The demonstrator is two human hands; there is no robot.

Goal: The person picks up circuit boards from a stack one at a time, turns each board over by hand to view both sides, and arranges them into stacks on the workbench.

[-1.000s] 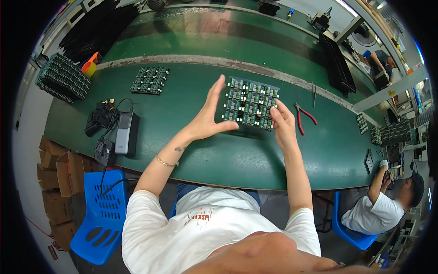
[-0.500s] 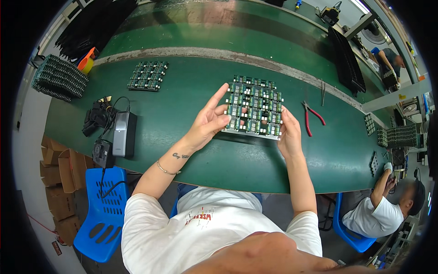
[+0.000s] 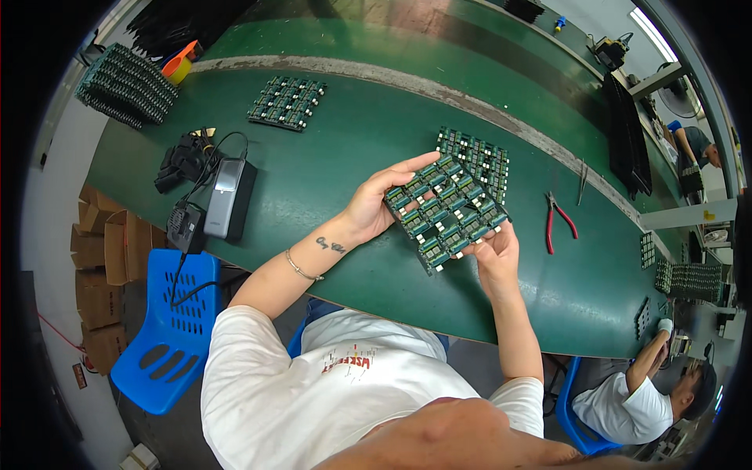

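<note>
Between my hands is a green circuit board panel [image 3: 446, 207] with rows of small parts and white connectors, tilted and turned at an angle above the bench. My left hand [image 3: 378, 197] grips its left corner, with the index finger along the far edge. At the right corner my right hand [image 3: 495, 249] holds the panel, thumb at its near edge and the other fingers partly hidden beneath. Just beyond it, a second circuit board panel [image 3: 493, 160] lies on the green bench, partly covered by the held one. Another board panel [image 3: 288, 102] lies farther left.
Red-handled pliers [image 3: 559, 221] and tweezers [image 3: 583, 183] lie to the right. A tall stack of boards [image 3: 127, 84], orange tape [image 3: 180, 64] and a grey power bank-like box [image 3: 229, 200] with cables are left. A blue chair [image 3: 168, 329] stands at left; a co-worker [image 3: 638, 399] sits at right.
The panel in my hands has rotated and now tilts with one corner toward me. More of the panel behind it shows. The whole view has shifted a little.
</note>
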